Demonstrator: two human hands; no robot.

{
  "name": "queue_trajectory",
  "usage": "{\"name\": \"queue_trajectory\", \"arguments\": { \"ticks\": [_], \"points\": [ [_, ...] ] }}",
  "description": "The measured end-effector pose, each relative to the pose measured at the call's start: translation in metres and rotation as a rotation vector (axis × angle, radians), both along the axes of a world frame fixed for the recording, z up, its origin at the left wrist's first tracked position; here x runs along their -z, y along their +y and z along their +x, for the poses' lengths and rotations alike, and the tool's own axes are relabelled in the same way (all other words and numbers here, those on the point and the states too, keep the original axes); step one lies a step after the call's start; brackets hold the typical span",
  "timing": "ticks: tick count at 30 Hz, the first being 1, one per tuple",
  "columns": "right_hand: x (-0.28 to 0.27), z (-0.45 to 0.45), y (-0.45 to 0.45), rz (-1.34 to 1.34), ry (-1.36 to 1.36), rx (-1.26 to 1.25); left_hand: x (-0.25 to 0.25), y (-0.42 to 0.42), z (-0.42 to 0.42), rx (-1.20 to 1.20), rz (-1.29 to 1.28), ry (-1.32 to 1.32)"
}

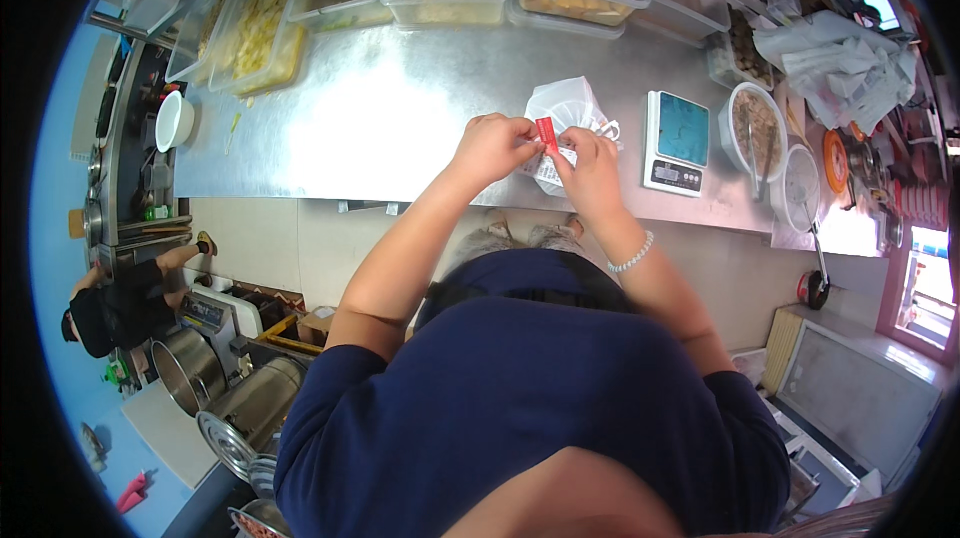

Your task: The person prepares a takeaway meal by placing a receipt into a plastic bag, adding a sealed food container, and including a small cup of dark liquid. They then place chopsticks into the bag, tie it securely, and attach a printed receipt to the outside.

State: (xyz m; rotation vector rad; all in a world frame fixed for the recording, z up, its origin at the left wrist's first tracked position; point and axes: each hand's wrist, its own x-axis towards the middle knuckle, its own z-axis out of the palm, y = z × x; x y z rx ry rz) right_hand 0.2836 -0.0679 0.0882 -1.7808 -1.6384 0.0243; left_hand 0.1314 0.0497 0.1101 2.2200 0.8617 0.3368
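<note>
My left hand (491,148) pinches the left edge of a small red printed strip (545,132), perhaps a sticker. From the other side, the thumb and fingers of my right hand (594,166) close on the strip's lower end. Just beneath both hands stands a tied white plastic bag (562,101), and a round container seems to be inside it. A white paper slip (549,172) bearing writing lies against the bag, partly covered by my right hand. What my fingertips cover cannot be seen.
The steel table (450,170) carries a digital kitchen scale (675,144) right of the bag. Further right is a white bowl (731,117) of food with tongs. Food tubs (450,9) line the back; a white bowl (174,121) stands left. Another person (124,305) is at far left.
</note>
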Motion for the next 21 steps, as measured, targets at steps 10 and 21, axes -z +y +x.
{"name": "queue_trajectory", "arguments": {
  "ticks": [10,21],
  "points": [
    [-0.006,0.001,0.001,0.043,0.028,-0.036,-0.004,0.001,-0.003,-0.022,-0.116,-0.112],
    [-0.017,0.010,0.012,-0.064,0.068,-0.175,-0.001,-0.013,-0.009,-0.082,0.314,-0.201]
  ]
}}
